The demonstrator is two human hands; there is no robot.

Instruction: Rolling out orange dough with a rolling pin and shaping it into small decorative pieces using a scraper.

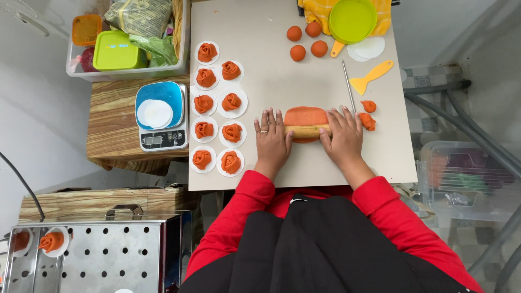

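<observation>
A wooden rolling pin (307, 131) lies across a flattened sheet of orange dough (305, 116) near the front of the beige table (271, 81). My left hand (272, 140) presses flat on the pin's left end, fingers spread, a ring on one finger. On the pin's right end rests my right hand (342, 135), also flat. Two small orange dough scraps (368, 114) sit just right of my right hand.
Several rose-shaped dough pieces (218, 103) on white paper rounds line the table's left side. Dough balls (306, 39), a green lid (352, 19), a yellow scraper (371, 77) and a thin metal rod (348, 86) lie at the back. A kitchen scale (161, 116) and metal steamer (92, 255) stand left.
</observation>
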